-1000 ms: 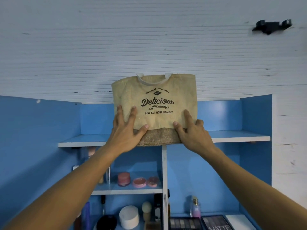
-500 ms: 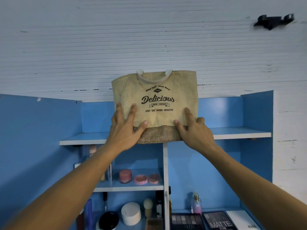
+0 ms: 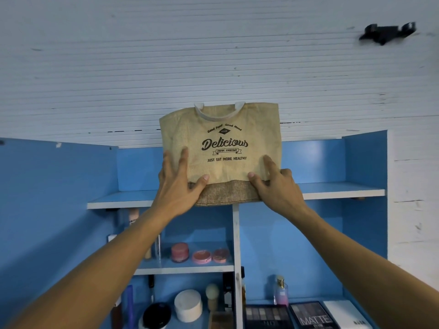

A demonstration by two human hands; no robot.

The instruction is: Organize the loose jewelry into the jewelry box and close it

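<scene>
The single head-worn wide-angle camera faced the bag (image 3: 221, 148) squarely from near, with the bag at frame centre. White wall (image 3: 213, 55) filled the frame above the bag, blue shelves (image 3: 185, 269) below it.

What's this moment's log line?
left hand: pressing jute bag | right hand: gripping bag edge | bag: upright, top shelf | jewelry box: unseen
</scene>
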